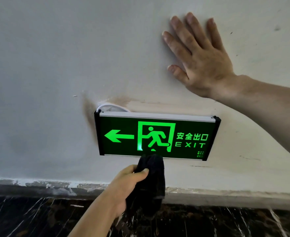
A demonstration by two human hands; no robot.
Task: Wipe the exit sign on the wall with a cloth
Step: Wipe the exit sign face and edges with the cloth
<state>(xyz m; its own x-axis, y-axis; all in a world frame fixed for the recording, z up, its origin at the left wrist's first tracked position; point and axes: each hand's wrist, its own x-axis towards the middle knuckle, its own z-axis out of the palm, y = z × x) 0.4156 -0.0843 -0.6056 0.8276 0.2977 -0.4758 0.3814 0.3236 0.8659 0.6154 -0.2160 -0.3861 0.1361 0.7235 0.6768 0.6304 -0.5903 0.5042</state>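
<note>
My left hand [128, 182] has its grip closed around a bunched black cloth [149, 182], thumb pressed across the front of the fabric, its upper end touching the bottom edge of the exit sign [158, 135] near the middle. The sign is mounted low on the pale wall [46, 65], lit green on a dark face, showing a left-pointing arrow, a running figure in a doorway, Chinese characters and the word EXIT; its frame has a silver strip along the top and black end caps. A white cable [110, 106] loops out of the wall just above the sign's upper left corner, amid brownish smudges on the paint. My right hand [200, 60] lies flat on the wall above and to the right of the sign, fingers spread, its grip fully open and holding nothing, the bare forearm running off the right side. Below the sign, a scuffed grey skirting band [38, 187] meets dark marble flooring [29, 218] with white veins.
</note>
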